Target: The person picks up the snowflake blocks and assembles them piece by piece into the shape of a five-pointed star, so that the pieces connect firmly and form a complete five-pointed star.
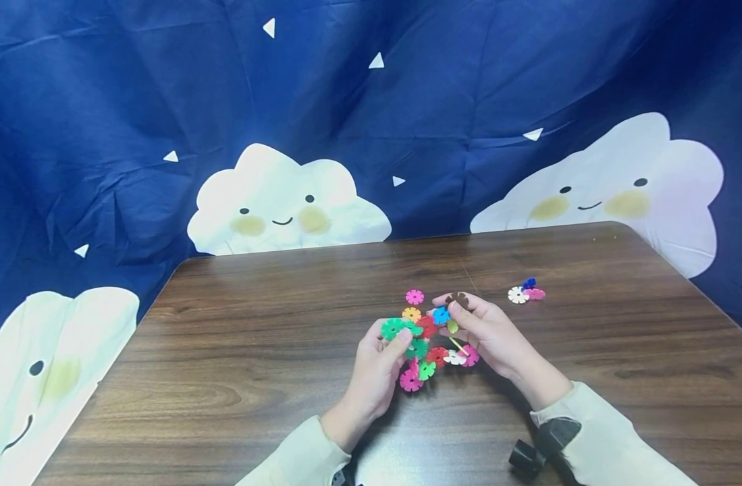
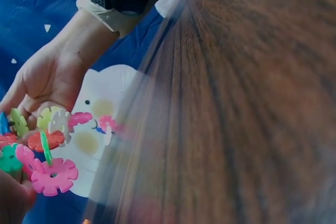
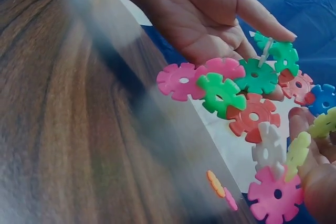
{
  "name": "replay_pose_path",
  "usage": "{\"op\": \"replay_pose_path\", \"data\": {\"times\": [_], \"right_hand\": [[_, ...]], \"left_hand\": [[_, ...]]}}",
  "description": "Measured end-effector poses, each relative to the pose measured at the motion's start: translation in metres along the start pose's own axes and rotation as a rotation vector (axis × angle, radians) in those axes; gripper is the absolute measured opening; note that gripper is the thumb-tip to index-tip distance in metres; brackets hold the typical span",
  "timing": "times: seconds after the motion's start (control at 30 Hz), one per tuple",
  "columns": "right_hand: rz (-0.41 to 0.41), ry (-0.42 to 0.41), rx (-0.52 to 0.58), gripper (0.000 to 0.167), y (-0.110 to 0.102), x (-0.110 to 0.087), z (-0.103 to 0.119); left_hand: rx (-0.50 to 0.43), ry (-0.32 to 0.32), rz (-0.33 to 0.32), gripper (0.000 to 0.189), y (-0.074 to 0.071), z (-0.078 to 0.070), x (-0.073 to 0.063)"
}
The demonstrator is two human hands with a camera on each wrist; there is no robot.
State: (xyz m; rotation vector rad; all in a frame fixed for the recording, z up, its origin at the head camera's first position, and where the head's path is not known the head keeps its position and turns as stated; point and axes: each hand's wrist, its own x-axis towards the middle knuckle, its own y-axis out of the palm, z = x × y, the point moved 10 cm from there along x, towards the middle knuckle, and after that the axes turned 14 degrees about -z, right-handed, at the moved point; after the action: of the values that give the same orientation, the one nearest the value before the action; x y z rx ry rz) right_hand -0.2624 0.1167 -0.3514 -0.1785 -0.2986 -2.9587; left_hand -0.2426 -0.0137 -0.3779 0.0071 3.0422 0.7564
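Observation:
A curved chain of linked plastic snowflake discs, in green, red, pink, white, blue and yellow-green, is held between the two hands above the table. The left hand (image 1: 373, 371) pinches the chain's green discs (image 1: 396, 329) between thumb and fingers. At the other end, the right hand (image 1: 495, 337) pinches a brown snowflake disc (image 1: 459, 300), close to a blue disc (image 1: 440, 315) and a yellow-green disc. A pink disc (image 3: 275, 193) hangs at the chain's lower end in the right wrist view. Whether the brown disc is joined to the chain cannot be made out.
Beyond the hands, a loose pink disc (image 1: 414, 297) and an orange disc (image 1: 411, 314) lie on the wooden table (image 1: 255, 364). Farther right lie a white disc (image 1: 518, 295), a pink one and a blue one (image 1: 529, 283). A blue cloud-patterned cloth (image 1: 407, 101) hangs behind.

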Motion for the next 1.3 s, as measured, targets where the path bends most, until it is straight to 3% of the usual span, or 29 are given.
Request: {"op": "replay_pose_path", "data": {"times": [0.27,0.5,0.8,0.97,1.2,1.3], "right_hand": [[-0.029,0.048,-0.104,0.020,-0.005,0.000,-0.007],[-0.024,0.061,-0.104,0.017,-0.001,0.003,-0.009],[-0.072,0.039,-0.188,0.042,0.000,0.005,-0.008],[-0.079,0.037,-0.257,0.043,-0.001,0.004,-0.005],[-0.106,0.063,-0.447,0.045,-0.011,0.002,0.001],[-0.092,0.058,-0.451,0.050,-0.013,0.001,0.005]], "left_hand": [[-0.023,-0.016,-0.001,0.009,0.001,0.005,0.000],[-0.078,-0.060,-0.014,0.012,-0.004,0.009,-0.001],[-0.110,-0.096,-0.037,0.012,-0.006,0.009,0.000],[-0.106,-0.108,-0.035,0.012,-0.004,0.011,0.000],[-0.089,-0.122,-0.018,0.010,0.000,0.014,0.002],[-0.093,-0.132,-0.028,0.010,-0.002,0.013,0.003]]}}
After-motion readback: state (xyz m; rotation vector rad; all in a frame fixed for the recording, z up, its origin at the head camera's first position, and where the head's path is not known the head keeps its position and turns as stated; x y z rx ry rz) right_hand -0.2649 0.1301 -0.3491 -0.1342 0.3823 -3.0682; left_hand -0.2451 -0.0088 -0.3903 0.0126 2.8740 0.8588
